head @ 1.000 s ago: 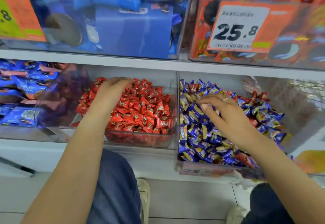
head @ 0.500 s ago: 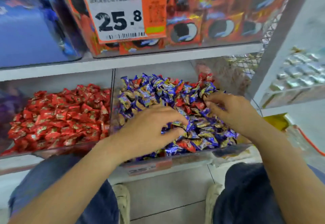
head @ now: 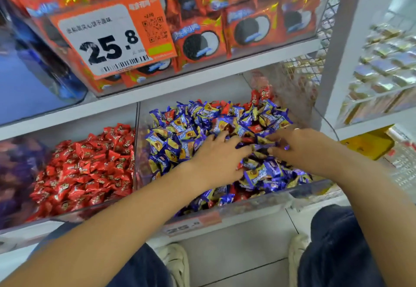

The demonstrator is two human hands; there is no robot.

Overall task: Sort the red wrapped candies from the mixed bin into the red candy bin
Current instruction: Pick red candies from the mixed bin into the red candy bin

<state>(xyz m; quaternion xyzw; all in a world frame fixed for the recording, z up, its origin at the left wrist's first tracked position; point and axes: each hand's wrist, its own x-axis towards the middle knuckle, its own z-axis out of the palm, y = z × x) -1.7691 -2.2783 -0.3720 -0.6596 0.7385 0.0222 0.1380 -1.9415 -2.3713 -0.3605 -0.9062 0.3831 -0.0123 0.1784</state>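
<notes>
Shop shelving holds both bins. Since a second ago the left hand (head: 216, 160) has left the red candy bin (head: 85, 213) and joined the right hand (head: 299, 149) in the mixed bin (head: 310, 191), fingers spread, raking for red candies (head: 255, 128); whether either has pinched one cannot be told.

Fingertips of both hands (head: 254, 151) buried among wrappers; any grip unreadable

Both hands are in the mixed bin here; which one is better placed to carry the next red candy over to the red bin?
Probably the left hand. It works the side of the mixed bin nearer the red candy bin, a shorter path. The right hand would have to cross over the left arm.
</notes>
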